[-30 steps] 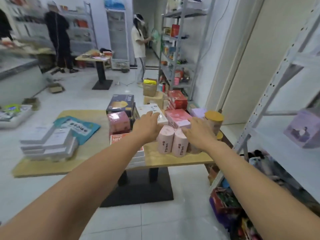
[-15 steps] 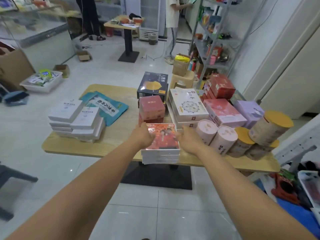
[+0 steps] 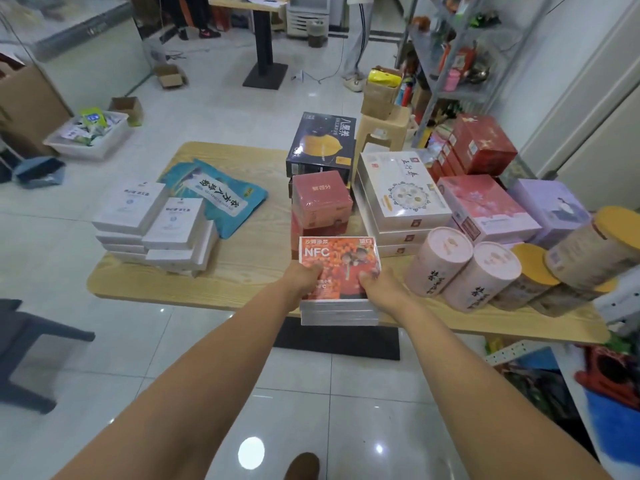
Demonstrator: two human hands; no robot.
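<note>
While my left hand (image 3: pixel 303 277) and right hand (image 3: pixel 379 284) clamp the flat orange film-wrapped carton (image 3: pixel 341 258) at the near edge of the wooden tabletop (image 3: pixel 242 258), I fear the slick film slipping and dumping the stack (image 3: pixel 339 311) beneath.

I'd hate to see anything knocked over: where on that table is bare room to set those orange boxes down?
Bare wood shows between the white boxes and the red boxes, running to the front edge of the table. Right of the orange boxes it is crowded: pink tubes and flat gift boxes sit close together.
</note>
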